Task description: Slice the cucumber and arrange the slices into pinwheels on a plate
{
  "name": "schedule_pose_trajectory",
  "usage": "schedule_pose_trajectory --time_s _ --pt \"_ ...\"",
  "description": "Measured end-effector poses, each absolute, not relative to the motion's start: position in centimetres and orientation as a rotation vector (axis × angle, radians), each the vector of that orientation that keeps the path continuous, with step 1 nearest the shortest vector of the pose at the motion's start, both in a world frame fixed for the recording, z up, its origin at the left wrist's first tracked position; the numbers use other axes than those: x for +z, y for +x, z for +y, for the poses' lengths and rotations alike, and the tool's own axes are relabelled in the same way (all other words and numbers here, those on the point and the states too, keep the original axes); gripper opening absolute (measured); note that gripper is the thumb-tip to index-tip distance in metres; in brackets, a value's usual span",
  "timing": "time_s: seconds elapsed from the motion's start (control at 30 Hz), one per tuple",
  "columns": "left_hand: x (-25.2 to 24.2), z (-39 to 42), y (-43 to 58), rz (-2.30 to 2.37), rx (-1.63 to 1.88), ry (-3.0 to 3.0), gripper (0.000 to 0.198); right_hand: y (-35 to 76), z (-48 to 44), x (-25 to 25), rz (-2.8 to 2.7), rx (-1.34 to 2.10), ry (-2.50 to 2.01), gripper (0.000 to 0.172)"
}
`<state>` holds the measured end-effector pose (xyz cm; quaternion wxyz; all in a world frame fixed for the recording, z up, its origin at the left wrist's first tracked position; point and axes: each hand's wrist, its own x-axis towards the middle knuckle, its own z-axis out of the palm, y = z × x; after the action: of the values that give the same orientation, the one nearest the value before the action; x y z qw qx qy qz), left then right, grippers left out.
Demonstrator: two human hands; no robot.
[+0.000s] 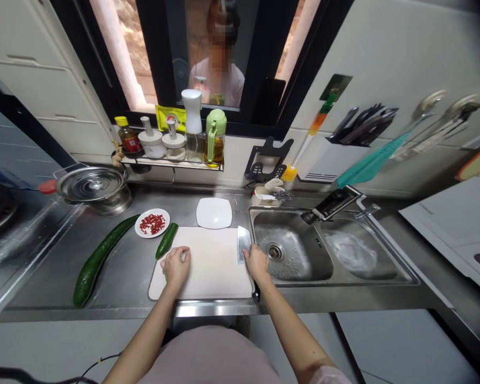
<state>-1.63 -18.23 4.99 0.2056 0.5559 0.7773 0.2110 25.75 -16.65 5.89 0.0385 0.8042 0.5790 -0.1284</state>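
Note:
A white cutting board (212,264) lies on the steel counter in front of me. My left hand (176,265) rests on its left part with fingers curled; whether anything is under them I cannot make out. My right hand (256,262) sits at the board's right edge on a cleaver (244,242), whose blade lies flat on the board and whose black handle end (256,294) shows below my wrist. A short cucumber piece (167,240) lies by the board's left corner. A long whole cucumber (101,257) lies further left.
A small plate of chopped red chilli (152,223) and an empty white plate (213,213) sit behind the board. The sink (292,253) is to the right, a lidded pot (92,186) at left, and a condiment rack (176,144) under the window.

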Motion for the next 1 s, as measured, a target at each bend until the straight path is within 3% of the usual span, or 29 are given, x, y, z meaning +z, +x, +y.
schedule_pose_trajectory --time_s 0.3,0.6,1.0 --pt "4.5 -13.4 1.2 2.119 0.664 1.444 0.021 26.0 -16.6 5.8 1.794 -0.353 2.415 0.036" --pt "4.7 -6.1 1.4 2.203 0.513 1.392 0.035 26.5 -11.0 7.9 1.977 -0.267 2.516 0.041" --pt "3.2 0.5 1.6 2.218 0.219 1.429 0.043 24.2 2.5 5.3 1.985 -0.659 2.409 0.034"
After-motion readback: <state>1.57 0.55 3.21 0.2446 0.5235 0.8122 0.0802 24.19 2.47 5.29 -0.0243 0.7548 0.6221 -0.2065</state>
